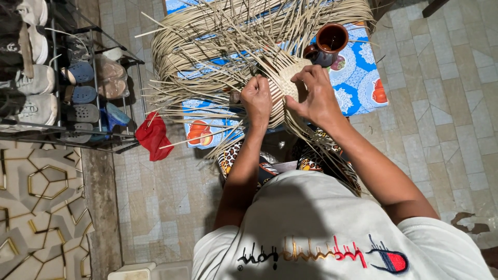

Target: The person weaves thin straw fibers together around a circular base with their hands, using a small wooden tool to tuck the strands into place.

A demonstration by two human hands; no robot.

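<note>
Left hand (257,100) fisted around pale strips (207,62) and right hand (314,96) pinching the woven piece (287,78), which is held above the lap over the near edge of a blue patterned cloth (363,78) on the floor, a brown mug (328,44) just beyond.

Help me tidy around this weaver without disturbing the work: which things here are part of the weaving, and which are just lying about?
In the work:
- woven piece, held by left hand and right hand
- loose straw strips fanning out from it

Lying about:
- brown mug
- patterned blue cloth
- red rag on the floor
- shoe rack with shoes
</note>
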